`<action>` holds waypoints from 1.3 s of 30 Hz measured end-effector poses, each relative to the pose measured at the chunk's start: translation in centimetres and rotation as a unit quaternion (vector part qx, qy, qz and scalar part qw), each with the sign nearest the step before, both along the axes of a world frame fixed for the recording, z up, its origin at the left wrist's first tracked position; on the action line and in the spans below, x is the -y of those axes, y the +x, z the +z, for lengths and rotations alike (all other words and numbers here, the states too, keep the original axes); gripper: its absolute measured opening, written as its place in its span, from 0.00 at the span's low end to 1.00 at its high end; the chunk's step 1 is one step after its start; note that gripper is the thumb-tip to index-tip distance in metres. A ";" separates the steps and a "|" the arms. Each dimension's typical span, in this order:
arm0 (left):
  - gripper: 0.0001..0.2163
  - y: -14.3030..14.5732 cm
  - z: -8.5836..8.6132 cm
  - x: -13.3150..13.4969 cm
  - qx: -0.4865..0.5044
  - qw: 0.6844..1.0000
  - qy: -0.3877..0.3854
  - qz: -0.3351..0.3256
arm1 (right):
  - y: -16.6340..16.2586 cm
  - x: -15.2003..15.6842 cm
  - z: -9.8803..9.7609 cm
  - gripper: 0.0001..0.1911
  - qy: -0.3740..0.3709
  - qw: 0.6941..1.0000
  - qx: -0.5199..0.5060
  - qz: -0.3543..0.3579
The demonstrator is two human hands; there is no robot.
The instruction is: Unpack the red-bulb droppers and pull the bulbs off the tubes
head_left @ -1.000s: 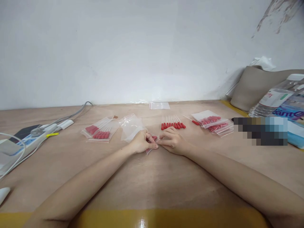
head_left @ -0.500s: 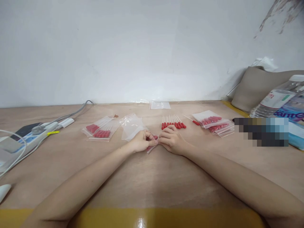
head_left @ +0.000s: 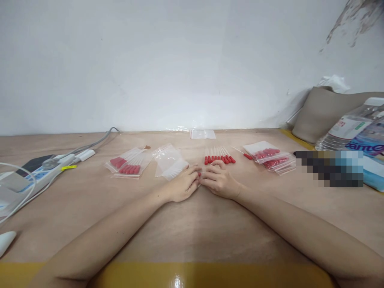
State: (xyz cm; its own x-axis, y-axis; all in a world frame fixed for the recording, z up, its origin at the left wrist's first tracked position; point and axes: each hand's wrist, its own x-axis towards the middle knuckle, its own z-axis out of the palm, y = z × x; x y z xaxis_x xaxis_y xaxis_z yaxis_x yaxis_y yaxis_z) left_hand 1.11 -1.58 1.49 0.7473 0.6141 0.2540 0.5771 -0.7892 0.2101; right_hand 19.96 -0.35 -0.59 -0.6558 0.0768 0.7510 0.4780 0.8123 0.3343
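My left hand [head_left: 182,185] lies palm down with its fingers stretched flat over a small clear plastic bag, which is almost wholly hidden; only a speck of red [head_left: 199,174] shows at the fingertips. My right hand [head_left: 219,180] meets it fingertip to fingertip, fingers curled and pinched on the bag's right edge. Just beyond the hands lies a row of loose red-bulbed droppers [head_left: 219,159], with a single one [head_left: 244,154] apart to the right. Empty clear bags [head_left: 169,162] lie beside my left hand.
Filled dropper bags lie at the left [head_left: 127,165] and in a stack at the right [head_left: 271,158]. A flat empty bag [head_left: 203,134] sits by the wall. A power strip with cables [head_left: 45,172] is far left; a water bottle [head_left: 348,125] and grey pouch [head_left: 325,108] far right.
My left hand went from pinching the bag to lying flat over it, and the bag's red contents are now covered. Both hands shifted slightly away from me.
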 end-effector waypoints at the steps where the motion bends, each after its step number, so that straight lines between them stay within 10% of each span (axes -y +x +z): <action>1: 0.09 0.1 -0.1 0.0 0.007 1.000 -0.009 0.003 | 0.0 0.1 0.1 0.12 0.007 1.000 0.004 0.000; 17: 0.08 0.6 -0.9 0.6 0.057 0.995 -0.048 0.070 | 0.6 0.6 0.5 0.18 -0.027 0.991 0.106 0.074; 24: 0.10 0.4 0.4 1.1 0.085 0.988 -0.084 0.093 | 1.8 1.0 0.5 0.11 -0.208 0.971 0.075 0.095; 29: 0.20 -2.1 1.1 -0.2 0.003 0.999 -0.040 0.023 | 1.5 1.2 0.2 0.10 -0.324 0.945 -0.052 0.000; 35: 0.26 -6.0 0.1 -3.6 -0.015 0.980 -0.048 0.191 | 0.5 1.1 -0.5 0.08 -0.371 0.914 -0.104 -0.125; 39: 0.27 -7.7 -0.3 -4.6 -0.077 0.980 -0.065 0.174 | 0.4 1.1 -0.2 0.10 -0.417 0.891 -0.095 -0.151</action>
State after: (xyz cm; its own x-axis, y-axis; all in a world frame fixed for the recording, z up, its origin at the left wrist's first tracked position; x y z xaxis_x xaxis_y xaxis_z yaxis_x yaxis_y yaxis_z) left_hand -6.60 3.01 1.24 0.5101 0.8582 0.0574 0.8394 -0.5113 0.1841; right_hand 20.39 -1.40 -0.78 -0.3775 0.8115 0.4460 0.7003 0.5653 -0.4358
